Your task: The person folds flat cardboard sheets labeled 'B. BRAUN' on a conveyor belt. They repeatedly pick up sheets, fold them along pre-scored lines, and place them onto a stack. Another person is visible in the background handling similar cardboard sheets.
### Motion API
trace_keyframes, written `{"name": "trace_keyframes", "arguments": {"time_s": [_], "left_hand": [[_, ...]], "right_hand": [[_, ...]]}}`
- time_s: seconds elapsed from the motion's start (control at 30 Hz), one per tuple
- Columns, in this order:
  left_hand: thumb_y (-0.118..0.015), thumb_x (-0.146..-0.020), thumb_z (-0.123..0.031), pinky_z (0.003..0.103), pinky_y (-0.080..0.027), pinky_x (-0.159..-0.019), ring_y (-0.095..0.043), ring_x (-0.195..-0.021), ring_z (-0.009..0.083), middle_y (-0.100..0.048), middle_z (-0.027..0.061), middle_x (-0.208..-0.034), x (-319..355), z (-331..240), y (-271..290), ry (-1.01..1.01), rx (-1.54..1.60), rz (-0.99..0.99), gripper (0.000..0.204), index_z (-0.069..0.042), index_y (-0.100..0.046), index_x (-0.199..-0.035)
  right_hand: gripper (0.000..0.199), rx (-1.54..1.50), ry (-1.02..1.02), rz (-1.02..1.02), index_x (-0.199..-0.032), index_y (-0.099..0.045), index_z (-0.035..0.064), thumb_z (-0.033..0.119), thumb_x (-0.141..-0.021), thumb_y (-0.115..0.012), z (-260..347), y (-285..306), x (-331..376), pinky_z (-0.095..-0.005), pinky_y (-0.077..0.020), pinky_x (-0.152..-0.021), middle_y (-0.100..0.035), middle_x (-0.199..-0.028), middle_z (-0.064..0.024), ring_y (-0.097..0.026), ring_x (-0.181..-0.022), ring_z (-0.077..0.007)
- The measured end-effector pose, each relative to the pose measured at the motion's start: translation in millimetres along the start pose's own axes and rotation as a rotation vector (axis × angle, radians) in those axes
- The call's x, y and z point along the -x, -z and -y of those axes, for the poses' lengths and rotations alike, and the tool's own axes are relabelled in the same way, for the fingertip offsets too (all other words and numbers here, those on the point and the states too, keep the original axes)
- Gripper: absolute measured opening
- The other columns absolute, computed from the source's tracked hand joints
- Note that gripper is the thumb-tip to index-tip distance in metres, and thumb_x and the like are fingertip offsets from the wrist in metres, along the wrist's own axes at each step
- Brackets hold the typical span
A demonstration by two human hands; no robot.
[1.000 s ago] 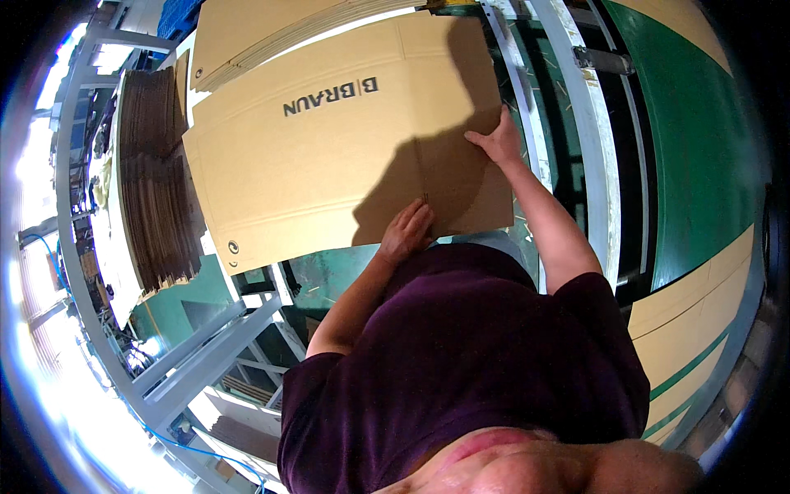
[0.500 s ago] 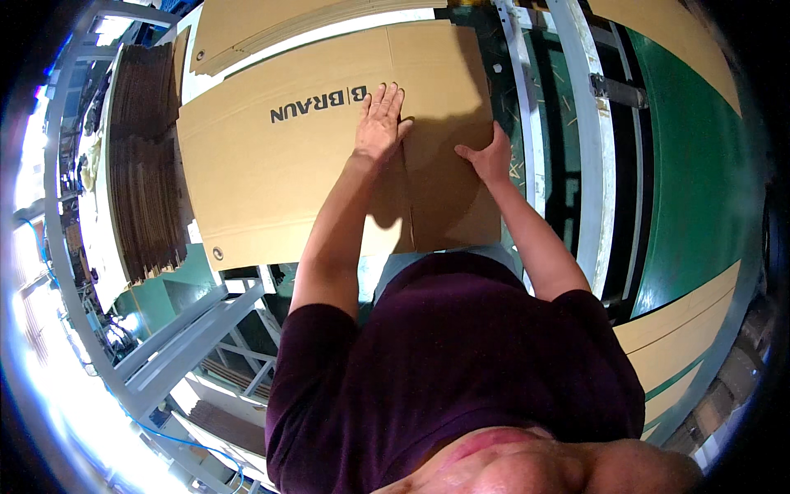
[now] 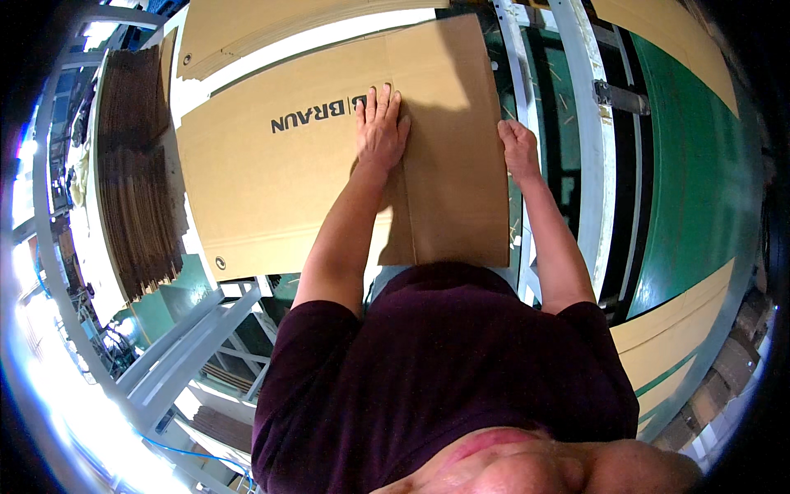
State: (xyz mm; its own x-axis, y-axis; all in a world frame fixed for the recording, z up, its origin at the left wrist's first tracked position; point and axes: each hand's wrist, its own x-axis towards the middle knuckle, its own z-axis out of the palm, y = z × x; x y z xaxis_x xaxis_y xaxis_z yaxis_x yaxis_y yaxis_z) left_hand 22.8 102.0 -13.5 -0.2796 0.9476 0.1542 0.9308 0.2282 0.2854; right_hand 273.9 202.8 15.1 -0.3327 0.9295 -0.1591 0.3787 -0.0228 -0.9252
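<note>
A large flattened cardboard box [image 3: 271, 181] with dark printing lies in front of me. Flat on its top, just left of a crease, rests my left hand [image 3: 380, 136], fingers stretched out and holding nothing. My right hand [image 3: 518, 150] is closed on the box's right edge, the thumb showing at the rim. The panel right of the crease looks tilted up a little along that edge. My shadow falls over this panel, and the fingertips of the right hand are hidden.
A stack of folded cardboard [image 3: 136, 165] stands on edge at the left. More flat cardboard [image 3: 296, 29] lies beyond the box. Pale metal rails [image 3: 588, 140] run along the right, beside a green surface [image 3: 699, 181]. A grey metal frame [image 3: 181, 346] is at lower left.
My right hand has gone from thumb-out on the panel to closed on its outer edge, slightly further right. That edge has risen a little. The left hand stays nearly in place.
</note>
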Motion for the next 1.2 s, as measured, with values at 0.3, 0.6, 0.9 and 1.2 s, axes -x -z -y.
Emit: {"name": "trace_keyframes", "arguments": {"time_s": [0.3,0.6,0.9,1.2], "left_hand": [[-0.055,-0.087,-0.032,0.050,-0.017,-0.110,-0.023,-0.136,0.0312,-0.029,0.0088,-0.147,-2,-6,6,-0.013,-0.008,-0.001,0.054,-0.011,-0.041,-0.135],[-0.069,-0.075,-0.021,0.049,-0.023,-0.109,-0.033,-0.131,0.0347,-0.037,0.0158,-0.140,46,-12,19,-0.178,0.207,-0.015,0.064,-0.006,-0.043,-0.131],[-0.076,-0.065,-0.022,0.044,-0.029,-0.109,-0.033,-0.132,0.0325,-0.039,0.0153,-0.139,217,-49,52,-0.304,0.368,0.293,0.068,-0.004,-0.050,-0.125],[-0.074,-0.067,-0.027,0.043,-0.030,-0.109,-0.033,-0.132,0.0317,-0.042,0.0158,-0.135,231,-42,22,-0.385,0.179,0.144,0.066,0.001,-0.050,-0.122]], "right_hand": [[0.036,0.168,-0.013,0.013,-0.094,-0.057,-0.0028,0.031,-0.085,-0.063,-31,-11,22,-0.0382,-0.0466,-0.071,-0.063,-0.086,-0.0176,-0.062,-0.082,-0.0257],[0.042,0.121,-0.145,0.041,-0.101,-0.060,-0.0033,0.029,-0.076,-0.072,-43,-12,25,-0.0349,-0.0475,-0.078,-0.065,-0.097,-0.0173,-0.062,-0.091,-0.0257],[0.042,0.164,-0.110,-0.005,-0.101,-0.061,-0.0026,0.029,-0.075,-0.072,-17,-17,33,-0.0369,-0.0476,-0.079,-0.065,-0.099,-0.0189,-0.063,-0.092,-0.0309],[0.049,0.125,-0.039,-0.142,-0.105,-0.058,-0.0040,0.027,-0.072,-0.075,-13,-37,47,-0.0371,-0.0478,-0.080,-0.065,-0.099,-0.0198,-0.062,-0.093,-0.0320]]}}
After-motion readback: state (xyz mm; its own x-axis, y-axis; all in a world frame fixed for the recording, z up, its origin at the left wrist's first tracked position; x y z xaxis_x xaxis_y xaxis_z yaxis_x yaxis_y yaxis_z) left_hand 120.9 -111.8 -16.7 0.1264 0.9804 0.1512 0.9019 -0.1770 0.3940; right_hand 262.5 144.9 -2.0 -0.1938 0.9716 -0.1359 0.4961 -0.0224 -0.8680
